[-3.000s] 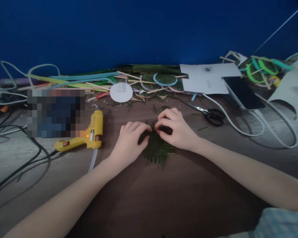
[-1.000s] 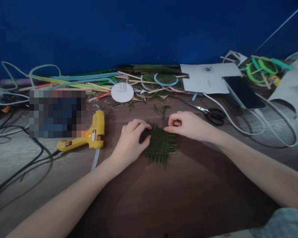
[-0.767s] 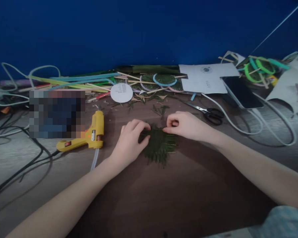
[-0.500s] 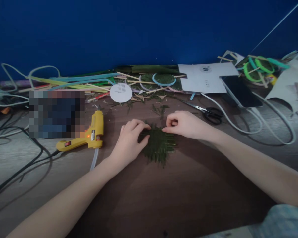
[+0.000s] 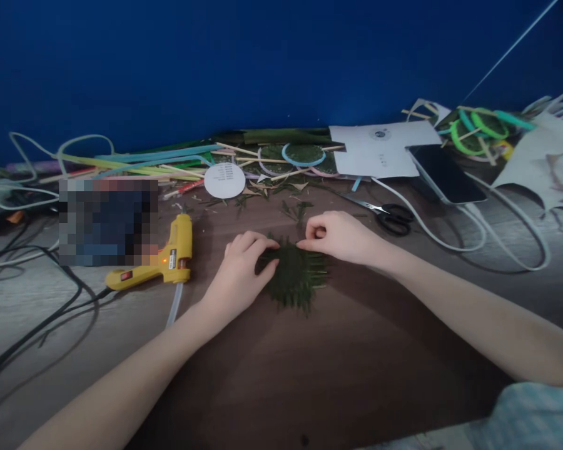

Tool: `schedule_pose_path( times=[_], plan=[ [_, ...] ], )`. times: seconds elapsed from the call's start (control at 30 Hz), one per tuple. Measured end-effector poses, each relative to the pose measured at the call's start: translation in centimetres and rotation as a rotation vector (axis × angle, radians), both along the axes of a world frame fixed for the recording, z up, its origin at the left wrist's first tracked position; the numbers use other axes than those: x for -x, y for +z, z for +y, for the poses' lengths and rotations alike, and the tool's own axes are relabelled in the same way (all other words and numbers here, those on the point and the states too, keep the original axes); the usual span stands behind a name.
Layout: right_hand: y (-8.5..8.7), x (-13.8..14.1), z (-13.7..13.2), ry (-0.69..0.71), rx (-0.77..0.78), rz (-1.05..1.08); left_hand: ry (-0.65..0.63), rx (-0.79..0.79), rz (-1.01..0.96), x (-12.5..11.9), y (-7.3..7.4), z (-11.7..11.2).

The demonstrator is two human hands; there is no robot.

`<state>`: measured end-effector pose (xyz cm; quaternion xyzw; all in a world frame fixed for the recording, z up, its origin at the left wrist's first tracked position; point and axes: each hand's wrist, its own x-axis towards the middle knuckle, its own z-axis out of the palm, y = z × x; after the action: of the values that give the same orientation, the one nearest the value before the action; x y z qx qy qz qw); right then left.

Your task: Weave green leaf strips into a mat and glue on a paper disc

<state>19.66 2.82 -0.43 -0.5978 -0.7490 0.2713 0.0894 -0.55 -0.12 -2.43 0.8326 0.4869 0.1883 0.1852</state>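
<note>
A mat of dark green leaf strips point(image 5: 291, 281) with a fringed edge lies flat on the brown table, between my hands. My left hand point(image 5: 241, 265) rests at its left side, the thumb and index finger apart and their tips on the leaves. At the mat's upper right edge, my right hand point(image 5: 340, 236) has its thumb and index finger pinched together on the leaves, the other fingers curled in. Exactly what lies between the pinched fingertips is too small to make out.
A yellow glue gun point(image 5: 178, 250) with a lit orange light lies left. Black-handled scissors point(image 5: 394, 219) and a phone point(image 5: 443, 175) on a white cable lie right. Behind are a white paper disc point(image 5: 224, 180), a white card point(image 5: 385, 150), sticks, coloured rings and leaf scraps.
The whole view has shifted slightly. Both hands keep nearly the same places on the leaf mat, with no clear change of grip.
</note>
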Motion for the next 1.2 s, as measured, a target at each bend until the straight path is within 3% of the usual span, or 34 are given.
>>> schedule_pose_path(
  times=[0.37,0.6,0.93,1.2],
  plan=[
    [0.0,-0.1,0.1,-0.012,0.004,0.021,0.011,-0.043,-0.009,-0.5,0.3,0.0],
    [0.2,-0.1,0.1,-0.014,0.003,0.021,0.026,0.066,-0.122,-0.6,0.0,0.2],
    [0.1,-0.1,0.1,-0.011,0.004,0.020,0.015,0.080,-0.090,-0.7,0.2,0.2],
    [-0.2,-0.4,0.2,0.002,-0.009,0.035,0.001,0.300,-0.227,0.2,1.7,0.1]
  ],
)
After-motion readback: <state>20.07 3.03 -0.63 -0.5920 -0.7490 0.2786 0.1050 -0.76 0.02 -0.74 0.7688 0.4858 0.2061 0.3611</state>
